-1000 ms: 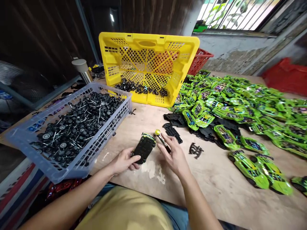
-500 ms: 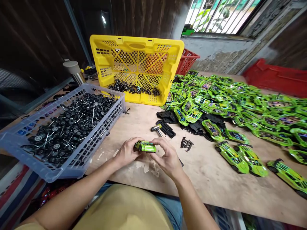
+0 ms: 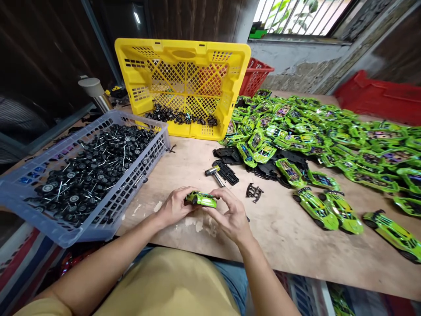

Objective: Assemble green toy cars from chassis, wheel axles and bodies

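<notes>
Between both hands, just above the table's near part, is a green toy car [image 3: 204,200]. My left hand [image 3: 176,206] is closed on its left end, and my right hand [image 3: 232,214] pinches the right end with thumb and fingers. The undersides of the car are hidden from me. Beyond the hands lie a small hammer [image 3: 214,174] and a black car chassis [image 3: 227,172]. A dark plastic part [image 3: 254,192] rests to the right of them. Three green cars with wheels, one of them the nearest car [image 3: 396,235], sit farther right.
A translucent crate [image 3: 88,230] of wheels on axles stands left. Behind, a yellow crate [image 3: 184,54] on its side holds small black parts. A large heap of green car bodies [image 3: 305,127] covers the right rear, near a red crate [image 3: 378,98].
The toy car has turned and tilted a little between my hands, its right end now angled slightly toward me. The whole view has shifted slightly.
</notes>
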The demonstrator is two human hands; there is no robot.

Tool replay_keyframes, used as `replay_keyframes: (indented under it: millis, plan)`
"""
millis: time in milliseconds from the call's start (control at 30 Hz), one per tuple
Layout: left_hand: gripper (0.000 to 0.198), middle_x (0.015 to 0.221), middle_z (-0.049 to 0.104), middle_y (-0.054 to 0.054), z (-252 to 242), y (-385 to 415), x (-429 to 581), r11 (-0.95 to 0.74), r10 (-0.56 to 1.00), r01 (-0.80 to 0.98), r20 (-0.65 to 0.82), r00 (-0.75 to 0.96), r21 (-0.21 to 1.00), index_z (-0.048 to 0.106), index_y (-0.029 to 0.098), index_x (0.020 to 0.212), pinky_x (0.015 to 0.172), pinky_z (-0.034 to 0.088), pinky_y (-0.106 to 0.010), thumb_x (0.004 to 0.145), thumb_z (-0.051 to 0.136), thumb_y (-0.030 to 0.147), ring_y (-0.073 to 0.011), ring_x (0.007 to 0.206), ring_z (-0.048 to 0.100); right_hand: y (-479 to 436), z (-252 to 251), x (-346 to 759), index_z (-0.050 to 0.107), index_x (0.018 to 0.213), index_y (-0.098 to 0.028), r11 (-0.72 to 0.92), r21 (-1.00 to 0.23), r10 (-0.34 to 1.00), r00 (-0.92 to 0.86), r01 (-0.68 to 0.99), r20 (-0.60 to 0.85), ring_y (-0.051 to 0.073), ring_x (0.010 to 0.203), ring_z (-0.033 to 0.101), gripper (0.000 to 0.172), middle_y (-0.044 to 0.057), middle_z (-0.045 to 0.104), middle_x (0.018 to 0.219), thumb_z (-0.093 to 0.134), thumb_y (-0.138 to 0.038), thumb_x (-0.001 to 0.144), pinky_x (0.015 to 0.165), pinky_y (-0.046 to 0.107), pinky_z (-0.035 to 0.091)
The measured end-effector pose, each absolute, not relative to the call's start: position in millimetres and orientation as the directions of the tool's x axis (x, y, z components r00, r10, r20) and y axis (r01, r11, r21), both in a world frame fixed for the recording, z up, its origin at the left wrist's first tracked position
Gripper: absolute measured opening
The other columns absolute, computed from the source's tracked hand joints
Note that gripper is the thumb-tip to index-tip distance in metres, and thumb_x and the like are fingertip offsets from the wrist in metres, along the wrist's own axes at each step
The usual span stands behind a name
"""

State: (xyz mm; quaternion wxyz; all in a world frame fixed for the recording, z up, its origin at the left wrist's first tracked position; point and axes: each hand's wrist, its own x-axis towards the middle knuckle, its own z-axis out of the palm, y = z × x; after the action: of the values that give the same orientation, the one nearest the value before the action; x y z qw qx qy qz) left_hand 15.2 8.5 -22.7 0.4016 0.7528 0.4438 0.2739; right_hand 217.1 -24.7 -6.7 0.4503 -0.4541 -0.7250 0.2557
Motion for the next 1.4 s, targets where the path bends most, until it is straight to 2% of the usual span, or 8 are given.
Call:
replay_keyframes:
  millis: [333, 467, 567, 667, 833, 1200, 1300, 1400]
  plan:
    - [0.031, 0.099, 0.069, -0.012, -7, 12, 10, -0.636, 0.759, 0.597, 0.257, 0.598, 0.489, 0.065, 0.015, 0.109, 0.086, 0.044, -0.039, 0.078, 0.066, 0.019, -0.0268, 0.095, 0.06, -29, -16, 230, 0.06, 0.117, -0.023, 0.456, -0.779, 0.89, -0.227, 0.43, 0.395, 0.023, 0.104, 0.062, 0.034, 0.008, 0.065, 0.109, 0.065, -0.023, 0.084, 0.091, 0.04, 0.05]
    - [0.032, 0.099, 0.069, -0.012, -4, 10, 12, -0.632, 0.761, 0.595, 0.253, 0.598, 0.497, 0.065, 0.015, 0.11, 0.088, 0.043, -0.041, 0.078, 0.066, 0.018, -0.0275, 0.095, 0.06, -31, -22, 228, 0.063, 0.11, -0.023, 0.44, -0.806, 0.898, -0.21, 0.396, 0.387, 0.022, 0.102, 0.063, 0.025, 0.008, 0.066, 0.106, 0.063, -0.021, 0.085, 0.09, 0.039, 0.051]
    - [0.043, 0.105, 0.069, -0.01, -3, 8, 15, -0.425, 0.866, 0.53, 0.158, 0.475, 0.733, 0.064, 0.018, 0.118, 0.091, 0.044, -0.037, 0.077, 0.072, 0.028, -0.0258, 0.099, 0.061, -32, -28, 229, 0.061, 0.109, -0.022, 0.328, -0.862, 0.943, -0.08, 0.387, 0.322, 0.022, 0.096, 0.065, 0.028, 0.007, 0.067, 0.103, 0.066, -0.032, 0.084, 0.087, 0.037, 0.052]
    - [0.048, 0.1, 0.07, -0.007, -6, 7, 20, 0.033, 0.905, 0.242, -0.132, 0.404, 0.97, 0.067, 0.017, 0.114, 0.08, 0.048, -0.028, 0.078, 0.07, 0.047, -0.02, 0.089, 0.064, -32, -29, 231, 0.056, 0.12, -0.02, 0.179, -0.944, 0.982, 0.008, 0.278, 0.189, 0.02, 0.088, 0.065, 0.036, 0.006, 0.067, 0.097, 0.051, -0.043, 0.094, 0.08, 0.035, 0.054]
    - [0.05, 0.072, 0.066, -0.004, -13, 8, 26, 0.61, 0.7, -0.051, -0.509, 0.501, 0.791, 0.071, 0.011, 0.094, 0.048, 0.041, -0.022, 0.074, 0.07, 0.057, -0.0088, 0.051, 0.051, -33, -26, 230, 0.05, 0.132, -0.022, 0.148, -0.971, 0.989, -0.008, 0.189, 0.149, 0.017, 0.078, 0.062, 0.04, 0.001, 0.061, 0.08, 0.035, -0.042, 0.101, 0.079, 0.034, 0.051]
    - [0.035, 0.053, 0.057, 0.0, -11, 4, 32, 0.867, 0.444, -0.063, -0.707, 0.55, 0.495, 0.069, 0.014, 0.087, 0.041, 0.041, -0.02, 0.081, 0.067, 0.049, -0.0073, 0.038, 0.043, -38, -30, 234, 0.064, 0.115, -0.022, 0.29, -0.9, 0.942, 0.067, 0.327, 0.328, 0.015, 0.073, 0.062, 0.026, 0.003, 0.066, 0.084, 0.056, -0.028, 0.091, 0.069, 0.028, 0.051]
    - [0.041, 0.073, 0.069, -0.004, -12, -4, 36, 0.853, 0.491, -0.122, -0.701, 0.517, 0.507, 0.071, 0.019, 0.096, 0.053, 0.051, -0.022, 0.072, 0.075, 0.052, -0.0126, 0.058, 0.06, -44, -29, 242, 0.068, 0.098, -0.021, 0.297, -0.866, 0.892, 0.207, 0.402, 0.401, 0.016, 0.073, 0.064, 0.018, 0.005, 0.069, 0.083, 0.054, -0.029, 0.091, 0.068, 0.028, 0.052]
    - [0.053, 0.089, 0.073, -0.007, -24, 4, 33, 0.826, 0.495, -0.035, -0.695, 0.521, 0.562, 0.071, 0.02, 0.105, 0.072, 0.057, -0.029, 0.067, 0.077, 0.057, -0.0208, 0.08, 0.068, -47, -33, 289, 0.067, 0.089, -0.019, 0.063, -0.839, 0.789, 0.488, 0.54, 0.373, 0.014, 0.063, 0.061, 0.024, 0.002, 0.066, 0.071, 0.052, -0.038, 0.091, 0.061, 0.025, 0.05]
